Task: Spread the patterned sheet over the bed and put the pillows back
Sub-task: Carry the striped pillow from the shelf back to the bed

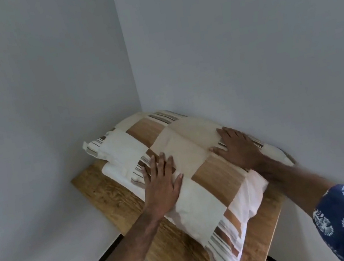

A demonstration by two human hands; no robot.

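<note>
A wooden table (pixel 119 199) stands in the corner of grey walls (pixel 43 84).

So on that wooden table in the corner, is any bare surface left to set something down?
Only a strip of the wooden table left of the pillows, toward the left wall, plus slivers at the near and right edges. The rest is crowded: the stacked pillows cover it, with the left hand and right hand flat on top.
</note>
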